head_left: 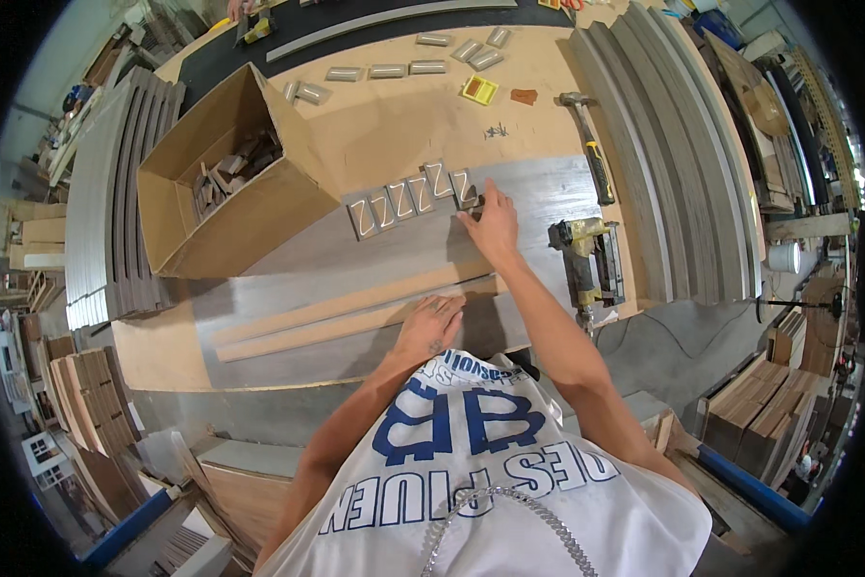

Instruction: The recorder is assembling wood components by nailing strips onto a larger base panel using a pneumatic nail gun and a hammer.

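Observation:
Several small grey wood blocks (395, 202) stand in a slanting row on a grey panel (298, 252), each with a pale zigzag line of what looks like glue on its face. At the row's right end, my right hand (495, 229) has thumb and finger on the last block (462, 184). My left hand (434, 325) lies palm down, fingers out, by the near edge of the panel. It rests on the nearer of two tan-faced strips (302, 337); the farther strip (355, 300) runs alongside.
A cardboard box (250, 236) of wood offcuts stands left, beside stacked grey boards (115, 202). On the right lie a nail gun (586, 260), a hammer (598, 163) and long grey mouldings (668, 154). Farther back are a yellow case (479, 90) and several loose blocks (387, 71).

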